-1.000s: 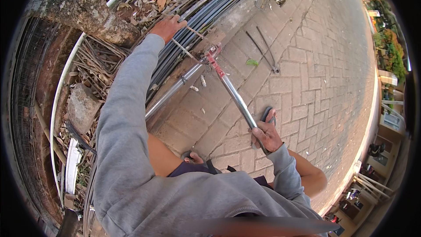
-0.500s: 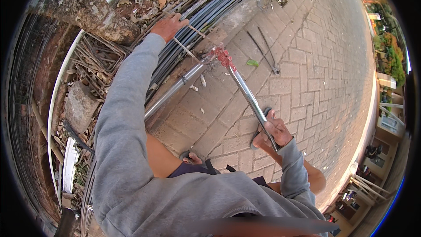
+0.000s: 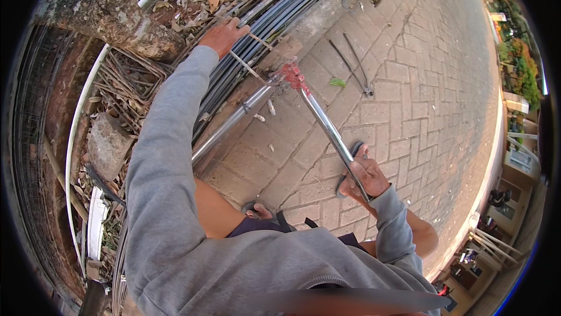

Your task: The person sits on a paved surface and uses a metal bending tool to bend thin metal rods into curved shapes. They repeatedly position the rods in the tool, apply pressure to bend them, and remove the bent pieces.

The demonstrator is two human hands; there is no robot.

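Observation:
A bolt cutter (image 3: 327, 124) with a red head and two silver tube handles spreads in a wide V before me. My right hand (image 3: 370, 177) is closed round the end of its right handle, in front of my right foot. The left handle slants down beside the bundle of bars, its far end hidden by my left sleeve. My left hand (image 3: 223, 37), fingers curled, grips a bent steel rod (image 3: 248, 66), whose two legs reach toward the cutter's head. One leg ends at the jaws; whether they bite on it I cannot make out.
Long dark steel bars (image 3: 280, 17) run along the pavement edge under my left arm. Bent rods (image 3: 125, 79) lie piled by a tree trunk (image 3: 111, 21) and a stone (image 3: 108, 145). A V-shaped rod (image 3: 354, 68) and a green leaf (image 3: 337, 82) lie on the brick paving (image 3: 403, 117).
Almost nothing differs. Both hands keep their grips, and the cutter's handles stay spread at about the same angle; the whole view has shifted very slightly.

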